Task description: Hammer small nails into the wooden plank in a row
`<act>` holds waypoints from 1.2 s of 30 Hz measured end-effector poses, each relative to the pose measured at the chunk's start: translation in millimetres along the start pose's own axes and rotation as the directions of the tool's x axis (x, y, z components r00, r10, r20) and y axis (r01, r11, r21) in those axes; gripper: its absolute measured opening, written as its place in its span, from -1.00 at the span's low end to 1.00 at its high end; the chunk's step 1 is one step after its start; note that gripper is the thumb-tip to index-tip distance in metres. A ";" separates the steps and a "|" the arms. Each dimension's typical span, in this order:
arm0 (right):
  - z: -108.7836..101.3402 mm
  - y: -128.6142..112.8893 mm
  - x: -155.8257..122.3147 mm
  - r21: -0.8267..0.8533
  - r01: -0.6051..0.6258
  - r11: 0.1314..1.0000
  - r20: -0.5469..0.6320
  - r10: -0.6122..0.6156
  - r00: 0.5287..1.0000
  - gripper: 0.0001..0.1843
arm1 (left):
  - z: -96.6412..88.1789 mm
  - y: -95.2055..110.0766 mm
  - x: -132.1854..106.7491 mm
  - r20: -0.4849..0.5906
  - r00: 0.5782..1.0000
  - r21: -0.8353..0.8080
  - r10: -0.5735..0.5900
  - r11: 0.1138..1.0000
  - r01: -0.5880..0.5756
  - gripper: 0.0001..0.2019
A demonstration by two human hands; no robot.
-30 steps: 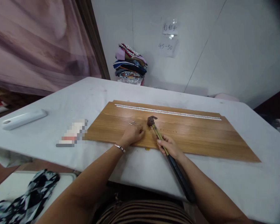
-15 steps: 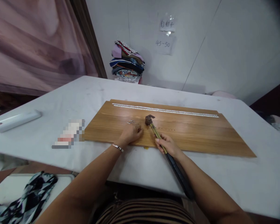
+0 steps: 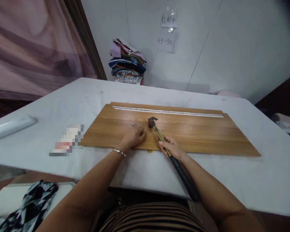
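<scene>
Little had changed in the last second: the plank lay unmoved on the white tabletop, and the hammer still rested its head on the plank's middle. The right hand kept its grip closed round the handle at the plank's near edge. The left hand sat curled just left of the head; whether it pinched a nail could not be told. A few loose nails lay just beyond. Some folded cloth was stacked by the wall behind the plank.

Left hand and right hand bare, forearms bare as well. Slim silver bangle circling the left wrist. Low in view, a top in dark-brown-and-tan horizontal stripes.
</scene>
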State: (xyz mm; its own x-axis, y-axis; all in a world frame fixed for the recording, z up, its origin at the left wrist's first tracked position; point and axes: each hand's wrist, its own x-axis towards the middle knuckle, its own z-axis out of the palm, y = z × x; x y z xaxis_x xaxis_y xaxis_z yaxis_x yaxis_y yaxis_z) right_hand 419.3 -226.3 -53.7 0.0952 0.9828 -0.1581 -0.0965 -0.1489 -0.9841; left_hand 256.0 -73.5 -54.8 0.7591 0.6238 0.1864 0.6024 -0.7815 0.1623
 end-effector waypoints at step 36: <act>0.5 2.0 3.0 0.096 0.014 0.995 0.039 -0.018 0.999 -0.73 | 2.3 -2.8 1.6 0.019 1.000 0.027 -0.011 1.000 0.010 -0.63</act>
State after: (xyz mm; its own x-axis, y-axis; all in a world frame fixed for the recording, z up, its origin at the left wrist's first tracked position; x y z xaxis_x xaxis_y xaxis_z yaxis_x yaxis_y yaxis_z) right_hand 418.9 -223.6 -56.1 0.0584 0.9888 -0.1375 -0.1896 -0.1243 -0.9740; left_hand 256.1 -70.4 -57.2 0.7571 0.6318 0.1665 0.6165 -0.7752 0.1378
